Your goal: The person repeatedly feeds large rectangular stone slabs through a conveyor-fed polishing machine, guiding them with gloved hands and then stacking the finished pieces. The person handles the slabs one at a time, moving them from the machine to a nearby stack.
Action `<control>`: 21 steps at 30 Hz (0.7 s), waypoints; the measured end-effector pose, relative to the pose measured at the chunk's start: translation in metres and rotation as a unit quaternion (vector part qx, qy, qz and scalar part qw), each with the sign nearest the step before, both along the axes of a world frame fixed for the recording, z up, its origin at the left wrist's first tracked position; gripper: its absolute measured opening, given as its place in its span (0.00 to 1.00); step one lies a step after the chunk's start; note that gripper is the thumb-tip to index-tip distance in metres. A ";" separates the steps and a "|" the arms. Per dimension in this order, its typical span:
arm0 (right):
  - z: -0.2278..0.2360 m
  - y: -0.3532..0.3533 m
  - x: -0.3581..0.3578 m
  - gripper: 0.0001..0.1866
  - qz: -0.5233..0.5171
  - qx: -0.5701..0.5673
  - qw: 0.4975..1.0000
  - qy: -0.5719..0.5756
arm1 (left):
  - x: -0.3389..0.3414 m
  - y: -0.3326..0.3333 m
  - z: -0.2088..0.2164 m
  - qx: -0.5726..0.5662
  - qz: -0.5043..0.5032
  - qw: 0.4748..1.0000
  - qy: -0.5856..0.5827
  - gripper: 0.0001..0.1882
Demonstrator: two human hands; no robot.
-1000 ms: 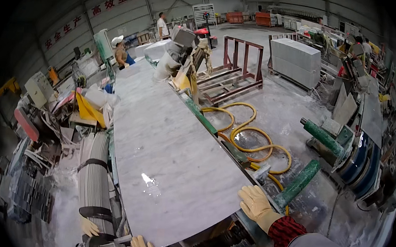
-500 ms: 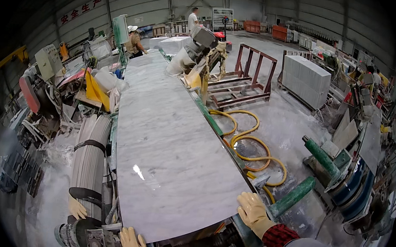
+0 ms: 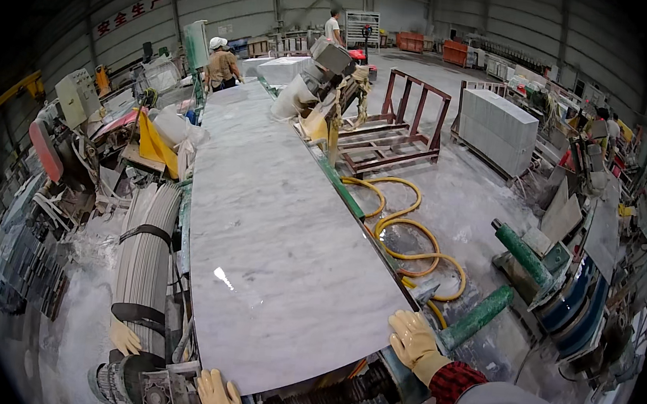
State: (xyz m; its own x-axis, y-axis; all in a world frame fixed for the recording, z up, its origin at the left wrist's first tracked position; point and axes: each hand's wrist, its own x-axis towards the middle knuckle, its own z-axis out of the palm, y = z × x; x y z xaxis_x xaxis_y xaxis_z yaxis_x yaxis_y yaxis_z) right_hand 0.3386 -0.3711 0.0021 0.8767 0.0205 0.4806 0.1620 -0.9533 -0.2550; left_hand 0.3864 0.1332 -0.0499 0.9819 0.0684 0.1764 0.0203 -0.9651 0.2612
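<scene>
"So, how far along are things here?"

"Early to middling, I'd judge. The pale stone slab (image 3: pixel 290 230) lies flat along the machine bed (image 3: pixel 348 200), its near edge just above a dark ribbed shaft (image 3: pixel 332 396). Being set down lengthwise looks done; nothing shows it lifted clear."

"And the hands?"

"Both are at the near end. The right hand (image 3: pixel 413 341) lies at the slab's right corner, fingers stretched out rather than curled — a loose, spread grip, with nothing clenched in it. The left hand (image 3: pixel 219 398) is at the opposite corner, fingers extended and a little apart. That grip looks open too, though I can't tell how firmly either one presses."

"Anyone at the other end?"

"A co-worker (image 3: pixel 222 66) in a pale cap stands beside the far end, hands too small to read. The machine head (image 3: pixel 331 56) is up there as well, by the right side."

"So what's left?"

"Anything that means taking the slab off the bed, as far as I can judge. It looks whole from here — no break or cut line that I can make out."

"And that glove (image 3: pixel 125 338) on the left?"

"It's by the strapped bundle (image 3: pixel 142 262); I can't tell whether it's worn."
</scene>
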 end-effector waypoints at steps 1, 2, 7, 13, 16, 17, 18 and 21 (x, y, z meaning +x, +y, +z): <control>0.000 0.000 0.000 0.21 0.005 0.002 1.000 0.006 | -0.002 0.003 -0.005 0.002 0.000 1.000 -0.009 0.29; 0.004 0.001 0.001 0.21 0.009 0.004 1.000 0.012 | -0.003 0.007 -0.010 0.004 -0.002 1.000 -0.017 0.29; -0.014 -0.007 -0.008 0.23 -0.008 -0.007 1.000 0.008 | 0.001 0.003 -0.017 -0.002 -0.014 0.999 -0.044 0.29; -0.037 -0.004 -0.007 0.28 -0.068 -0.035 0.997 0.021 | 0.000 -0.004 0.004 -0.009 0.004 1.000 -0.014 0.28; -0.038 0.004 -0.009 0.28 -0.121 -0.037 0.992 0.013 | 0.002 0.004 -0.007 -0.001 0.001 0.999 -0.033 0.28; -0.036 0.007 -0.010 0.28 -0.129 -0.034 0.991 0.018 | 0.003 0.003 -0.009 0.001 -0.001 0.999 -0.039 0.28; -0.035 0.010 -0.011 0.27 -0.137 -0.032 0.990 0.023 | 0.001 0.004 -0.011 0.005 -0.007 0.999 -0.053 0.27; -0.024 0.017 -0.012 0.26 -0.161 -0.024 0.984 0.074 | 0.002 0.000 -0.008 0.000 -0.003 0.999 -0.052 0.27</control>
